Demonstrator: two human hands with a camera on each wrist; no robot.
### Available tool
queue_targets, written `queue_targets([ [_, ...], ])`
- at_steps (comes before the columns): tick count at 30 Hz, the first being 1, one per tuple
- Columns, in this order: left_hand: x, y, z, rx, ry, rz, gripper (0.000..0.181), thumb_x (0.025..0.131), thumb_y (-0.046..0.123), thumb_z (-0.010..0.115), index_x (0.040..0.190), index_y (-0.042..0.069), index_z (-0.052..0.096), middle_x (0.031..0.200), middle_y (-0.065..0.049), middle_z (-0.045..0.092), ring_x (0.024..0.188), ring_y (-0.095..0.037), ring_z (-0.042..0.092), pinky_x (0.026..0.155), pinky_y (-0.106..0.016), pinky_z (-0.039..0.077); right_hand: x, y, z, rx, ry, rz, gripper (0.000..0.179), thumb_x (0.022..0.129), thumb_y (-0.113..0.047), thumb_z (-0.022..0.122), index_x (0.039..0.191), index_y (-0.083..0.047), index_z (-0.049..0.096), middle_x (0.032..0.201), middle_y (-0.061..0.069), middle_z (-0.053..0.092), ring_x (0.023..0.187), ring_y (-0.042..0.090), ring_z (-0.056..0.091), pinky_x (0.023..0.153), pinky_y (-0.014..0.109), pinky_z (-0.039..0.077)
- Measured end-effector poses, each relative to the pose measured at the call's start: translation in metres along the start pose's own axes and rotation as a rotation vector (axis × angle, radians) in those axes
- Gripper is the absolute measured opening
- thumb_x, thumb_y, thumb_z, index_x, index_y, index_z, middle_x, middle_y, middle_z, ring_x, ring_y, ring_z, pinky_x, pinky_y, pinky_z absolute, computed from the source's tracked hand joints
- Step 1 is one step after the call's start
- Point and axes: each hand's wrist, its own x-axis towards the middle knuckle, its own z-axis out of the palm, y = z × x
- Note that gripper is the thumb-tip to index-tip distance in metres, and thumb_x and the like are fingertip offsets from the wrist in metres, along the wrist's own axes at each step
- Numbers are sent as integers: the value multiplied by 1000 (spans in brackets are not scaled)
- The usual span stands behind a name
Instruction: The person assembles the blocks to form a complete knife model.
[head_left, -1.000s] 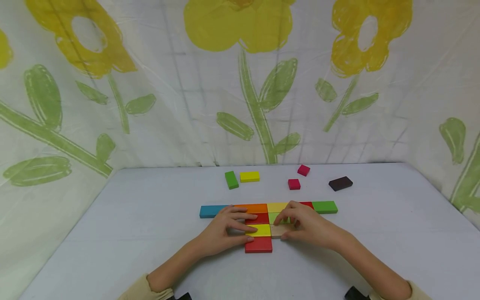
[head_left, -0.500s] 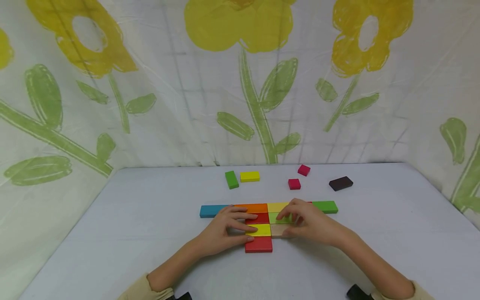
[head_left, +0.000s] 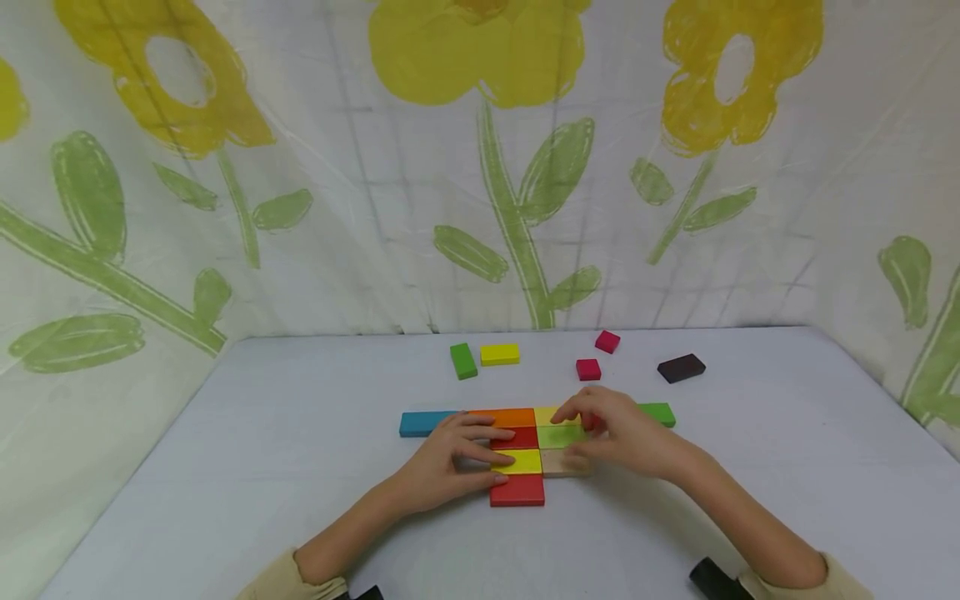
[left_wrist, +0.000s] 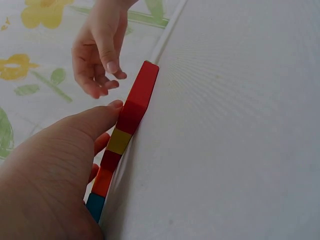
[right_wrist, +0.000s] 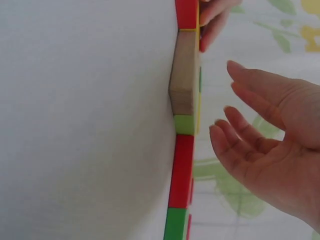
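Observation:
Flat coloured blocks lie edge to edge on the white table. Their back row runs from a blue block [head_left: 422,424] past an orange one [head_left: 502,417] to a green one [head_left: 658,414]. My left hand [head_left: 431,475] rests its spread fingers on the red block [head_left: 525,437] and the yellow block [head_left: 527,462]; its thumb touches the front red block [head_left: 517,492]. Just above the plain wooden block [right_wrist: 183,75] and the light green block [head_left: 558,437] hovers my right hand [head_left: 630,433], fingers loosely bent and apart, holding nothing. It hides part of the back row.
Farther back lie a loose green block [head_left: 463,361], a yellow block [head_left: 500,354], two small crimson blocks [head_left: 588,369] and a dark brown block [head_left: 681,367]. A flower-printed cloth [head_left: 420,183] hangs behind the table's far edge.
My right hand has let go of the wooden block and risen off it, moving slightly away. The left hand and the blocks have stayed in place.

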Motion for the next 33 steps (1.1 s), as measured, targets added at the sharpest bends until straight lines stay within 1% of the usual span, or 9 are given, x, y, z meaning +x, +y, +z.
queue_targets([
  [5,0,0,2,-6,2,-6,29,94,27,79,123,21,81,143,6,68,144,-25,49,122,-70,24,11,0,-2,-43,33,-45,31,91,-15,83,119,-5,73,112,8,70,95,21,63,75,24,57],
  [10,0,-1,3,-5,6,5,29,94,27,79,123,21,81,143,5,68,144,-26,50,122,-71,23,26,-1,-5,-44,49,-55,29,93,-13,80,119,-2,73,113,13,71,98,29,65,78,27,59],
  [14,0,-1,3,-5,11,9,29,94,27,79,123,21,81,143,5,68,143,-26,50,121,-71,25,41,-2,-8,-52,50,-27,31,95,-15,79,121,-1,73,117,16,70,101,32,65,81,28,59],
  [19,-1,0,2,-5,18,15,29,94,27,79,123,21,81,142,5,68,143,-26,49,120,-70,27,63,0,-8,-56,52,4,33,96,-15,78,125,-1,71,124,18,70,107,34,65,87,36,62],
  [23,0,0,2,-5,18,17,29,94,27,79,123,21,82,142,6,68,143,-26,49,120,-69,29,81,0,-7,-58,49,21,35,97,-14,76,128,1,70,129,19,69,110,37,65,90,41,62],
  [28,0,0,1,0,20,30,28,94,26,79,122,21,82,142,5,68,142,-26,51,121,-71,26,102,1,-6,-63,45,62,37,98,-14,75,131,1,68,132,19,69,115,38,64,93,43,61],
  [33,0,-1,1,5,30,35,27,94,24,79,121,20,82,141,4,69,142,-26,52,122,-71,23,120,2,-3,-67,44,73,38,99,-14,73,134,1,66,133,21,67,119,40,63,101,46,57],
])
